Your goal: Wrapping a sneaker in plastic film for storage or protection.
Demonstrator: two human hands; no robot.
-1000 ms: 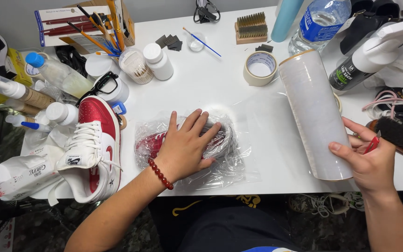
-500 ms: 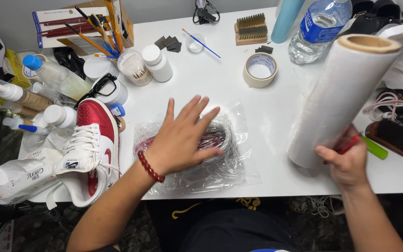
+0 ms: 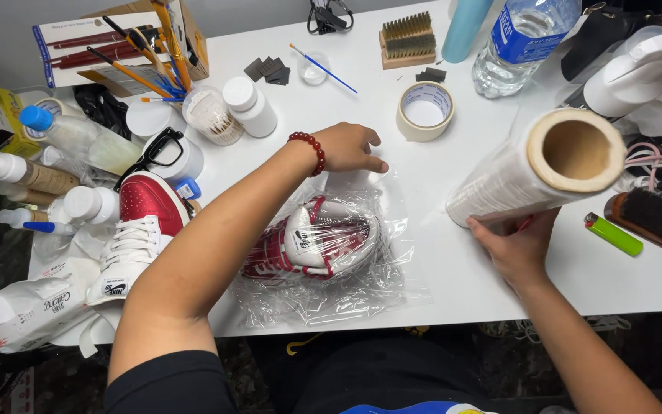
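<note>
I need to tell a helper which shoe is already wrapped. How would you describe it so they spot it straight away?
On the white table, look at the near edge between the person's two arms. There lies a red and white sneaker on its side, sealed in crinkled clear film, just below the left hand. The other red and white sneaker, to its left, stands bare, with no film on it.

Glossy crinkled plastic film [image 3: 346, 295], cardboard-cored roll [image 3: 534, 170], smooth white table [image 3: 453, 268]
</note>
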